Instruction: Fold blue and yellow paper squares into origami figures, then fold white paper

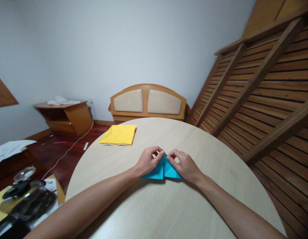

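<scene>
Walls come first: a plain pale wall (106, 43) fills the far side, and a slatted wooden frame (263, 89) leans against it on the right. Below the wall stands a wooden headboard (147, 103) with two beige padded panels, and to its left a low wooden stand (65, 116) with white sheets on top. A white cable (69, 151) runs across the dark red floor (56, 149).

Nearest is the round, light-grained table (168, 205), which carries everything in hand. A folded yellow paper (118, 134) lies flat on its far left part, well apart from the hands. At the lower left edge of the view sits a glass pot (27, 199) with a dark lid, on yellow and white sheets.

Both forearms reach in from below to the middle of the table. There a blue paper (161, 171), folded to a triangle with a centre seam, lies flat. The left hand (147, 162) rests on its left half, finger and thumb pinched shut on the flap near the top point. The right hand (185, 164) covers the right half, its grip likewise closed on the paper's upper edge, fingertips almost meeting the left's.

No brand, label or writing can be read anywhere.
</scene>
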`<act>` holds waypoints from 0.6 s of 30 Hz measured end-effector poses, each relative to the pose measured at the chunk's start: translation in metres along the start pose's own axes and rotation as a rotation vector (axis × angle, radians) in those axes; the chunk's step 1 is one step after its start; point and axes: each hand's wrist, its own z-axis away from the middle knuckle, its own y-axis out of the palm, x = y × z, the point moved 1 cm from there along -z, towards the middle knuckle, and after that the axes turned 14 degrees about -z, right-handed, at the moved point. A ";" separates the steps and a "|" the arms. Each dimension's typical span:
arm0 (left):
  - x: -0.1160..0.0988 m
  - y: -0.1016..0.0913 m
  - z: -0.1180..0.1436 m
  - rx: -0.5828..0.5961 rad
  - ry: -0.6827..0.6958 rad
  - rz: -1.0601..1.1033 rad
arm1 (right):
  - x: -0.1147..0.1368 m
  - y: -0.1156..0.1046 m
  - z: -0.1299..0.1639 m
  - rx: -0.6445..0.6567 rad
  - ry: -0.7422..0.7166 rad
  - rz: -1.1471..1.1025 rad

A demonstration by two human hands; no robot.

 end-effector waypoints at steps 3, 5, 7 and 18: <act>-0.001 -0.002 0.000 -0.012 0.004 -0.020 | -0.001 0.001 0.001 0.022 -0.013 0.000; -0.002 -0.002 0.000 -0.003 0.011 -0.024 | 0.000 0.002 0.001 0.027 -0.008 -0.025; -0.002 -0.001 0.001 0.013 0.021 -0.022 | 0.002 0.003 0.002 0.027 0.006 -0.071; 0.003 0.003 0.000 0.110 -0.045 -0.080 | -0.004 -0.006 0.001 -0.162 0.050 -0.193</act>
